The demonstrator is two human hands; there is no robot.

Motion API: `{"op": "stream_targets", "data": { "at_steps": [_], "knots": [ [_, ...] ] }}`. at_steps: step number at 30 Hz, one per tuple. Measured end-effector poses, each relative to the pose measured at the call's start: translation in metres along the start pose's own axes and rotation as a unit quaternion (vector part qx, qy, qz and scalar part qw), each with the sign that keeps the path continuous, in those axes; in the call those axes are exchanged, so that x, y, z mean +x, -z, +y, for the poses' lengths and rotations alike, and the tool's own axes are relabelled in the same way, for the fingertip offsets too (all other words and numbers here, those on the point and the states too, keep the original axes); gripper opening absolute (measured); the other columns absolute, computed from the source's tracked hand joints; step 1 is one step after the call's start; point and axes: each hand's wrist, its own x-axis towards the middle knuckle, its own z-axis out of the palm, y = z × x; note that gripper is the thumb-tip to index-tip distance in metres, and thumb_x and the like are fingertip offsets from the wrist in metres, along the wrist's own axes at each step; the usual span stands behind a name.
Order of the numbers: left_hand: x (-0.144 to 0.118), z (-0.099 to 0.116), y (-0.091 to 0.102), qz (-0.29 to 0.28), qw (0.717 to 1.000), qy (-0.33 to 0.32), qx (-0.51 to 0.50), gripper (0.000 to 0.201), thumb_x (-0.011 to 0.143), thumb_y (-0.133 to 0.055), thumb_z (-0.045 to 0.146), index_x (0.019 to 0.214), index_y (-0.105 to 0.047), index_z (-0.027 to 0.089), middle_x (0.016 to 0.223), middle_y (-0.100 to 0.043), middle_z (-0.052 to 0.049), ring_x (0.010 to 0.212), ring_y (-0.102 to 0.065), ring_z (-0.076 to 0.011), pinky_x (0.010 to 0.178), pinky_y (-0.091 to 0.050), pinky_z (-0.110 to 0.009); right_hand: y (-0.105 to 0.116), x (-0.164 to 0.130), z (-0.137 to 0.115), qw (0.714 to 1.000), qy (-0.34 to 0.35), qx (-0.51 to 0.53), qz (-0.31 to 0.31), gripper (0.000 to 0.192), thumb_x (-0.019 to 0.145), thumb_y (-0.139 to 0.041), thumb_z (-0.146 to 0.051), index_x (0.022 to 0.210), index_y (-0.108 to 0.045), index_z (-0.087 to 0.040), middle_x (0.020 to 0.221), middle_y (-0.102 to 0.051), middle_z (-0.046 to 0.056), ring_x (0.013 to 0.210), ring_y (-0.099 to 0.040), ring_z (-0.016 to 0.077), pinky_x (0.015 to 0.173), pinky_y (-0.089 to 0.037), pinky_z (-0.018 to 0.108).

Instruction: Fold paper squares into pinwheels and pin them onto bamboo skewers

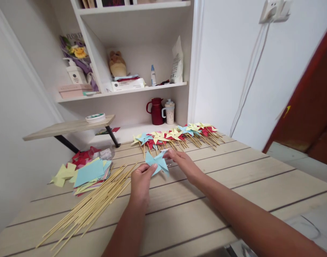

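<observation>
A light blue paper pinwheel [157,162] is held just above the wooden table [233,178]. My left hand [141,182] pinches its lower left edge with thumb and fingers. My right hand [182,163] holds its upper right tip. A loose pile of thin wooden sticks [91,205] lies to the left of my left hand. A stack of coloured paper squares [90,173], blue on top, lies behind the sticks.
A row of finished pinwheels on sticks [179,137] in yellow, red and blue lies along the table's far edge. Behind it are white shelves with a dark red jug [155,111] and a cup [169,112]. A small wooden side shelf [69,127] juts out at left.
</observation>
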Motion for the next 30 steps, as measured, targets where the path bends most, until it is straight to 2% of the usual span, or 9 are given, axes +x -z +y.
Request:
{"op": "stream_targets", "data": {
  "at_steps": [4,6,8,10,12,16,20,24,30],
  "knots": [
    [-0.0005,0.0009,-0.0016,-0.008,1.000,0.005,-0.003,0.025,0.061,-0.083,0.031,0.079,-0.076,0.015,0.078,-0.073,-0.004,0.076,-0.059,-0.0156,0.078,-0.042,-0.028,-0.0082,-0.0027,-0.0046,0.996,0.004,0.075,-0.036,0.046,0.086,-0.054,-0.063,0.083,-0.068,-0.019,0.089,-0.069,0.006,0.090,-0.061,0.0236,0.088,-0.044,0.040],
    [-0.0004,0.0001,-0.0012,-0.011,1.000,0.009,-0.004,0.026,0.061,-0.083,0.031,0.080,-0.077,0.015,0.080,-0.073,-0.004,0.077,-0.060,-0.0162,0.080,-0.042,-0.028,-0.0095,-0.0022,-0.0045,0.995,-0.007,0.093,-0.022,0.043,0.084,-0.058,-0.062,0.089,-0.066,-0.020,0.090,-0.069,0.006,0.089,-0.062,0.0233,0.087,-0.045,0.040],
    [0.0001,-0.0014,-0.0003,-0.020,1.000,0.014,-0.006,0.025,0.061,-0.082,0.032,0.078,-0.076,0.015,0.077,-0.073,-0.005,0.077,-0.060,-0.0167,0.079,-0.042,-0.029,-0.0089,-0.0011,-0.0040,0.993,-0.012,0.116,0.017,0.044,0.078,-0.067,-0.058,0.105,-0.063,-0.023,0.102,-0.068,0.007,0.095,-0.062,0.0237,0.089,-0.045,0.041],
    [0.0005,-0.0026,0.0007,-0.032,0.999,0.025,-0.010,0.025,0.062,-0.082,0.034,0.077,-0.076,0.015,0.075,-0.072,-0.004,0.077,-0.060,-0.0172,0.079,-0.042,-0.029,-0.0073,-0.0003,-0.0041,0.989,-0.006,0.144,0.045,0.058,0.073,-0.075,-0.053,0.121,-0.055,-0.028,0.119,-0.064,0.009,0.105,-0.061,0.0240,0.092,-0.046,0.041],
    [0.0006,-0.0031,0.0012,-0.043,0.998,0.039,-0.012,0.026,0.062,-0.082,0.035,0.077,-0.076,0.015,0.075,-0.072,-0.004,0.077,-0.061,-0.0173,0.079,-0.042,-0.029,-0.0058,-0.0001,-0.0050,0.987,-0.001,0.158,0.033,0.064,0.073,-0.076,-0.052,0.128,-0.052,-0.029,0.125,-0.062,0.009,0.109,-0.061,0.0238,0.094,-0.046,0.041],
    [-0.0015,-0.0016,0.0002,-0.071,0.996,0.060,-0.008,0.028,0.061,-0.084,0.035,0.079,-0.077,0.015,0.078,-0.074,-0.006,0.077,-0.062,-0.0178,0.080,-0.043,-0.030,-0.0063,-0.0016,-0.0059,0.994,-0.007,0.108,-0.016,0.045,0.070,-0.078,-0.045,0.108,-0.068,-0.023,0.102,-0.071,0.007,0.095,-0.065,0.0229,0.086,-0.048,0.038],
    [-0.0032,0.0003,-0.0013,-0.085,0.994,0.069,-0.001,0.029,0.059,-0.084,0.034,0.078,-0.077,0.014,0.078,-0.074,-0.007,0.078,-0.063,-0.0194,0.082,-0.043,-0.031,-0.0082,-0.0016,-0.0035,0.999,0.004,0.034,-0.003,0.025,0.069,-0.077,-0.043,0.078,-0.073,-0.019,0.080,-0.072,0.003,0.079,-0.064,0.0205,0.077,-0.047,0.034],
    [-0.0021,0.0011,-0.0004,-0.063,0.995,0.082,0.000,0.028,0.057,-0.085,0.034,0.076,-0.076,0.014,0.077,-0.074,-0.006,0.076,-0.062,-0.0172,0.080,-0.042,-0.029,-0.0056,0.0014,-0.0019,0.997,0.018,0.069,0.038,0.038,0.080,-0.063,-0.055,0.090,-0.075,-0.020,0.088,-0.073,0.005,0.084,-0.064,0.0216,0.077,-0.048,0.035],
    [0.0005,-0.0013,0.0026,-0.037,0.994,0.099,-0.015,0.030,0.054,-0.086,0.032,0.075,-0.076,0.014,0.080,-0.074,-0.007,0.076,-0.061,-0.0174,0.080,-0.042,-0.030,-0.0006,0.0046,-0.0013,0.991,-0.013,0.100,0.089,0.047,0.079,-0.063,-0.060,0.102,-0.072,-0.020,0.088,-0.072,0.006,0.085,-0.063,0.0218,0.079,-0.049,0.037]
  ]
}}
